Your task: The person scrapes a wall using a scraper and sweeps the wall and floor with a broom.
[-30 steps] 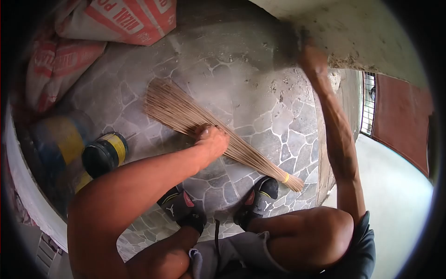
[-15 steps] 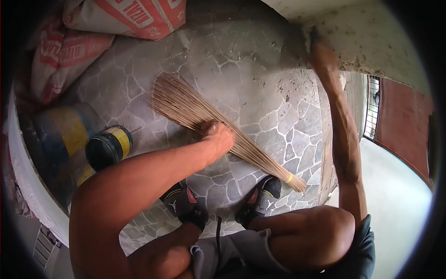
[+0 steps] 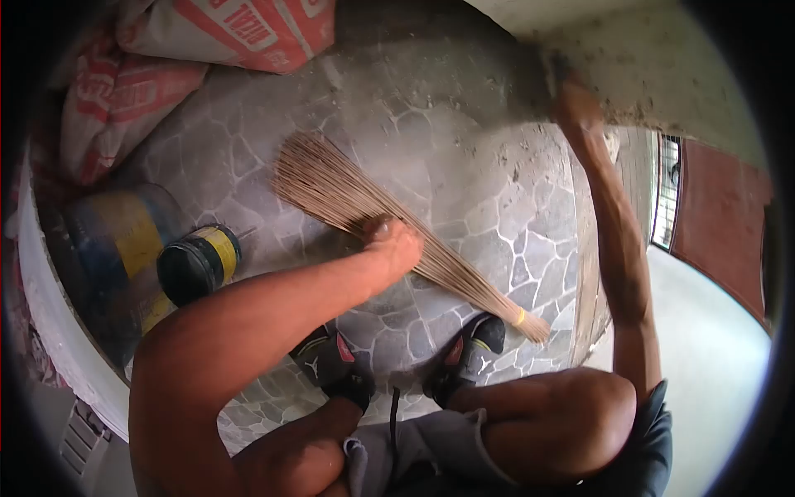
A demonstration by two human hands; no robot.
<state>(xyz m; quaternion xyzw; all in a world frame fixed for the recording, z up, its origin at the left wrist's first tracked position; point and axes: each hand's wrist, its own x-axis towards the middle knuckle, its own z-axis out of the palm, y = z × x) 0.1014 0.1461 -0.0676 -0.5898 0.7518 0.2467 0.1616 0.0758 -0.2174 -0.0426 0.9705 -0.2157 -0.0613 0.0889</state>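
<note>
Brown broom (image 3: pixel 319 176) clasped in left hand (image 3: pixel 397 246), right hand (image 3: pixel 578 109) blurred, grip unclear, you seem mid-work by the wall (image 3: pixel 654 70), needing steady reach next.

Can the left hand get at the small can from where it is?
Probably, but not while it grips: the left hand looks closed on the broom. Otherwise the way seems free, with floor showing between hand and small can.
</note>
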